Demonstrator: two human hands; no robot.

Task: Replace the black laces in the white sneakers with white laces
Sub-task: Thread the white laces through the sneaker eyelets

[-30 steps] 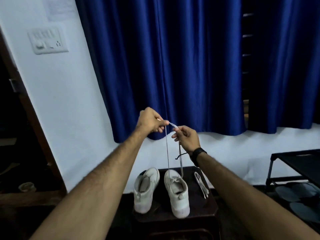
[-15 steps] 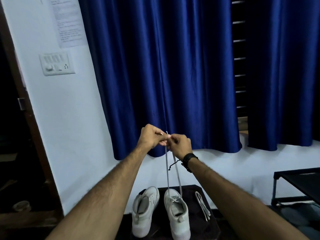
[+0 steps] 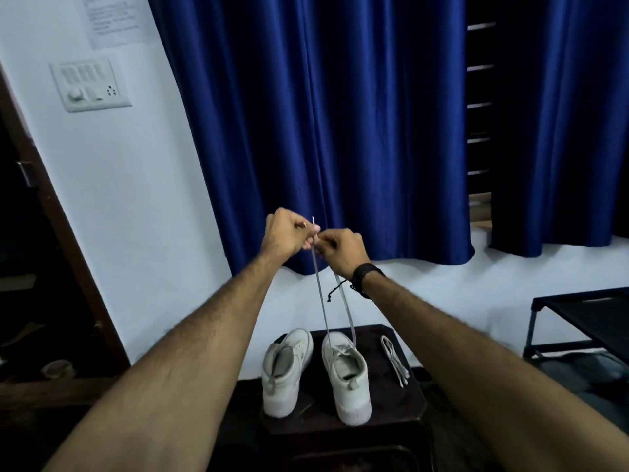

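Two white sneakers stand side by side on a dark stool, toes away from me. The left sneaker has no lace in view. From the right sneaker both ends of a white lace rise straight up to my hands. My left hand and my right hand meet high above the shoes, and each pinches one lace end, with one tip poking up between them. A second white lace lies folded on the stool to the right of the shoes.
A blue curtain hangs right behind my hands. A white wall with a switch panel is at the left, beside a dark doorway. A low black table stands at the right, with dark items under it.
My hands have come together: a second ago they pinched the lace a little apart, now their fingers touch. The view has tilted upward, so the shoes sit lower in the frame.
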